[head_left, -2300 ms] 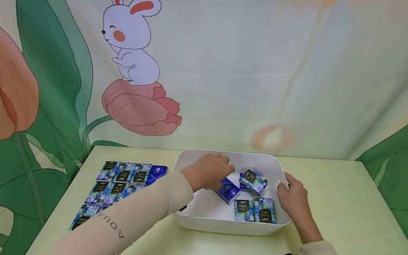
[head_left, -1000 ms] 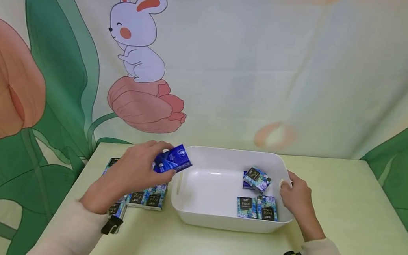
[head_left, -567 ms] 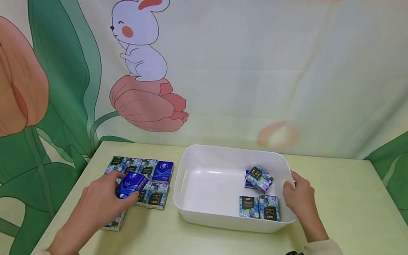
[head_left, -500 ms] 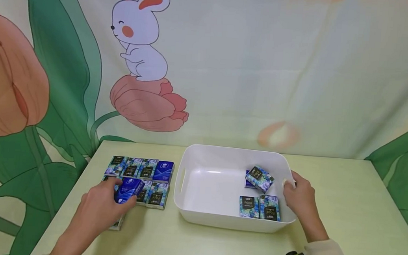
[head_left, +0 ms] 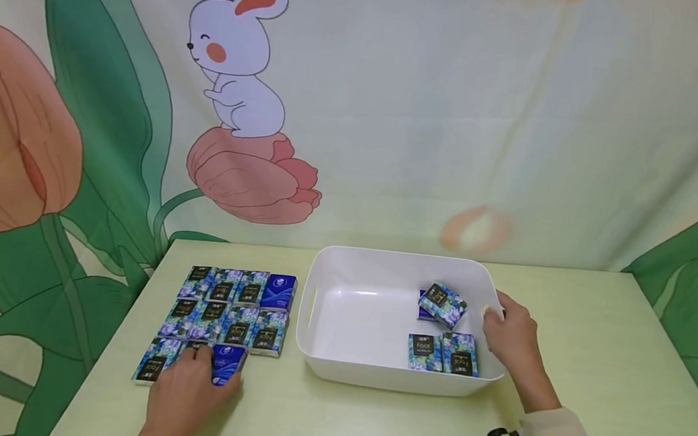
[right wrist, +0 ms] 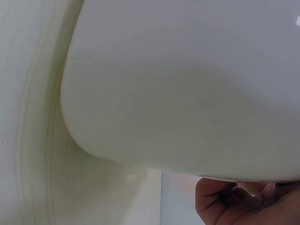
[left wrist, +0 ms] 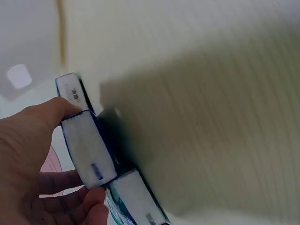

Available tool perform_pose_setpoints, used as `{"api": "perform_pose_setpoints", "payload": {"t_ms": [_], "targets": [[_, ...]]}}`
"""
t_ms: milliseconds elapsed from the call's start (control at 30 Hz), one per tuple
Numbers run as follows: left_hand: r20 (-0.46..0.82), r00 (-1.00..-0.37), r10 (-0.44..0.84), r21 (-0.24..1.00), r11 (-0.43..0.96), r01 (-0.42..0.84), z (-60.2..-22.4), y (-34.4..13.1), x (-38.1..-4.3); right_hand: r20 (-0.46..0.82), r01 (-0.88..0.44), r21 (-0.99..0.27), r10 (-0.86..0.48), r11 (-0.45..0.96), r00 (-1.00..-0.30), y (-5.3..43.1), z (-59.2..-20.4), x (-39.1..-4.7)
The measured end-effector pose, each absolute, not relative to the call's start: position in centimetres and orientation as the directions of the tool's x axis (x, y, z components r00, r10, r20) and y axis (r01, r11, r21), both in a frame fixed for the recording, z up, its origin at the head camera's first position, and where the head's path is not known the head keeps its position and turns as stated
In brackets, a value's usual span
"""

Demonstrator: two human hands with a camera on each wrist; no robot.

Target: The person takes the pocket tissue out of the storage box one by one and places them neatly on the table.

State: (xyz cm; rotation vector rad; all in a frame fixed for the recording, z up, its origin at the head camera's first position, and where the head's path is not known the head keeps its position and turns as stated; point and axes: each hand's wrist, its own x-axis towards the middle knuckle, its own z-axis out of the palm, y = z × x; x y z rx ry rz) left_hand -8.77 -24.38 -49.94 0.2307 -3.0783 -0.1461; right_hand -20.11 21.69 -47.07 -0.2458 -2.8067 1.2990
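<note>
My left hand (head_left: 186,386) pinches a dark blue tissue pack (head_left: 228,365) between thumb and fingers, at the right end of the nearest row of packs on the table. In the left wrist view the blue pack (left wrist: 89,149) shows its pale side, with the thumb at one end and fingertips at the other. Part of a floral pack (head_left: 199,345) next to it is hidden by the hand. My right hand (head_left: 513,327) grips the right end of a white plastic bin (head_left: 398,378). In the right wrist view, curled fingers (right wrist: 213,199) sit at the bin's rim.
Behind the left hand, several floral tissue packs (head_left: 212,320) and one blue pack (head_left: 279,293) lie in neat rows. Inside the bin are floral packs (head_left: 426,353), one tilted over another blue pack (head_left: 425,312). A printed rabbit curtain (head_left: 380,125) hangs behind the table (head_left: 577,342).
My left hand took the blue pack out of the bin, carried it left, then brought it down toward me to the end of the nearest row. The right hand stays on the bin.
</note>
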Motion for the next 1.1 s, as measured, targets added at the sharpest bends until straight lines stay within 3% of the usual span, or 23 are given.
{"api": "perform_pose_setpoints", "payload": {"t_ms": [267,433,667,967,1100], "targets": [[0.13,-0.986,-0.107,0.126,0.988,-0.091,-47.8,-23.0,-9.7,-0.027,0.124,-0.763,0.159,0.635,-0.987,21.6,-47.1,-20.2],[0.276,-0.961,0.02,0.2,0.977,0.078,-44.1,-20.4,-11.6,-0.025,0.123,-0.755,0.159,0.644,-0.987,21.5,-47.0,-20.3],[0.245,-0.942,0.231,0.301,0.905,0.3,-39.7,-15.7,-15.4,-0.043,0.137,-0.764,0.162,0.631,-0.986,21.6,-47.3,-20.2],[0.202,-0.803,0.561,0.146,0.793,0.591,-38.1,-10.9,-19.9,-0.01,0.11,-0.768,0.159,0.631,-0.987,21.5,-47.9,-20.3],[0.11,-0.694,0.712,0.026,0.696,0.718,-38.3,-8.4,-22.0,0.024,0.086,-0.764,0.162,0.64,-0.987,21.7,-47.6,-20.3]]}}
